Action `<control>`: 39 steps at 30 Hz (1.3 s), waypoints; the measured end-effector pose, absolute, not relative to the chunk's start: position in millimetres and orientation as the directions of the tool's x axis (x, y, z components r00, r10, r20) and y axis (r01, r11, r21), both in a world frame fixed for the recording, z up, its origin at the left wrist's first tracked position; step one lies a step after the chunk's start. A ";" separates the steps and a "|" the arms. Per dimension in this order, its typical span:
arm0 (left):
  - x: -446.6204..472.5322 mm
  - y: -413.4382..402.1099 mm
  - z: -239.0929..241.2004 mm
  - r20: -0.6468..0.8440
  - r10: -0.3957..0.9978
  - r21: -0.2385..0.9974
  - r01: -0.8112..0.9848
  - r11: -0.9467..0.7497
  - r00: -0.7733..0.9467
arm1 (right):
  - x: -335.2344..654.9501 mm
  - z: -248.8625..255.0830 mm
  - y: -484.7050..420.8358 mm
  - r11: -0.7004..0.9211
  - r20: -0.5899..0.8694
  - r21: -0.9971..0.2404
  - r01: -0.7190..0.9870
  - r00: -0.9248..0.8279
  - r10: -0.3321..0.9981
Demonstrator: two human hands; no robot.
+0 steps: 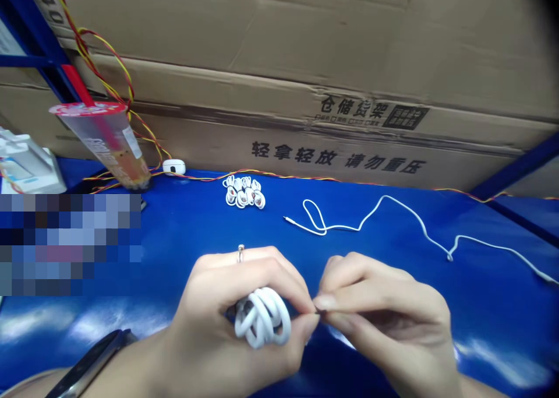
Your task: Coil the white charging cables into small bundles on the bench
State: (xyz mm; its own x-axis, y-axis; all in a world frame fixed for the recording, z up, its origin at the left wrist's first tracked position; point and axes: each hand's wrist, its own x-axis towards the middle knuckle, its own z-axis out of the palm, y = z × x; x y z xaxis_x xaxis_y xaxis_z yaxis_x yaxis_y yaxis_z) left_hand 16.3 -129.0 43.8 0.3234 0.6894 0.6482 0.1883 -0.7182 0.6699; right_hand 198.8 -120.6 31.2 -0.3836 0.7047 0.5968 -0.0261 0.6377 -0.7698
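Note:
A coiled white cable point(263, 318) sits in the curled palm of my left hand point(236, 316), its loops bunched at the near side. The thumb and forefinger of that hand are pinched together at the tips. Touching them, the fingertips of my right hand point(384, 310) are also pinched, on a small dark piece point(322, 312) that is mostly hidden; its kind I cannot make out. Beyond my hands, a loose white cable point(393, 199) with a thin plug end trails to the right across the blue surface point(209, 229). Several bundled white cables point(244, 192) lie behind my left hand.
Large cardboard boxes point(283, 118) form the back wall. A sealed drink cup point(109, 141) with a red straw stands at the left, near a white earbud case point(173, 166). Red and yellow twisted wires point(209, 178) run along the back edge. A blue metal post point(515, 162) rises at right.

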 end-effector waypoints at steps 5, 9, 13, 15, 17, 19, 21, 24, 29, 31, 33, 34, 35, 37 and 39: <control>16.2 -128.5 45.4 0.653 0.669 0.661 0.165 -0.732 0.355 | 197.2 29.8 -120.4 0.594 0.573 -0.801 -0.076 -0.388 0.722; 16.0 -128.1 45.2 0.651 0.652 0.655 0.147 -0.741 0.388 | 194.0 29.8 -119.5 0.544 0.550 -0.827 -0.138 -0.398 0.735; 16.6 -128.1 44.0 0.647 0.641 0.652 0.137 -0.746 0.413 | 191.8 28.9 -118.5 0.494 0.520 -0.851 -0.179 -0.423 0.742; 16.8 -128.1 43.4 0.651 0.637 0.651 0.127 -0.748 0.412 | 191.1 29.2 -118.3 0.492 0.512 -0.854 -0.167 -0.431 0.743; 16.8 -128.1 43.0 0.648 0.639 0.658 0.119 -0.744 0.415 | 190.2 30.6 -118.1 0.504 0.515 -0.850 -0.150 -0.430 0.741; 16.6 -128.1 43.2 0.644 0.640 0.662 0.114 -0.741 0.418 | 189.0 32.3 -117.9 0.521 0.526 -0.842 -0.142 -0.428 0.735; 16.4 -128.1 43.9 0.644 0.637 0.661 0.112 -0.742 0.423 | 187.9 33.6 -117.7 0.531 0.537 -0.835 -0.145 -0.427 0.727; 16.4 -128.0 45.4 0.641 0.633 0.656 0.117 -0.745 0.435 | 187.2 34.1 -117.6 0.534 0.542 -0.832 -0.151 -0.427 0.724; 17.0 -127.8 46.3 0.641 0.627 0.651 0.120 -0.750 0.442 | 187.7 33.6 -118.4 0.514 0.521 -0.845 -0.147 -0.440 0.731; 17.2 -127.8 46.2 0.641 0.628 0.648 0.127 -0.751 0.442 | 187.6 33.9 -118.7 0.507 0.518 -0.849 -0.150 -0.435 0.737; 17.2 -127.9 46.0 0.644 0.626 0.647 0.125 -0.753 0.440 | 187.4 34.4 -118.8 0.512 0.522 -0.846 -0.148 -0.427 0.739; 17.2 -127.9 45.9 0.644 0.627 0.648 0.122 -0.751 0.439 | 187.2 34.6 -118.9 0.517 0.524 -0.844 -0.144 -0.425 0.738; 17.1 -127.9 45.7 0.643 0.627 0.651 0.117 -0.750 0.439 | 187.1 34.8 -118.9 0.522 0.527 -0.841 -0.140 -0.426 0.736; 16.7 -127.9 45.4 0.639 0.629 0.658 0.109 -0.745 0.442 | 186.9 35.0 -119.1 0.527 0.527 -0.840 -0.130 -0.427 0.735; 16.3 -127.8 45.1 0.636 0.631 0.664 0.101 -0.741 0.445 | 186.9 34.9 -119.2 0.525 0.522 -0.842 -0.121 -0.426 0.739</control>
State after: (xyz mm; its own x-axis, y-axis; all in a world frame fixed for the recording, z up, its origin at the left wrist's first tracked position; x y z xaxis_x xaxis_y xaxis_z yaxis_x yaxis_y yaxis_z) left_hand 16.3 -127.8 45.1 0.4447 0.6306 0.6361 0.1015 -0.7411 0.6637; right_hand 186.9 -119.2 34.9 -0.4256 0.7393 0.5218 -0.1208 0.5251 -0.8424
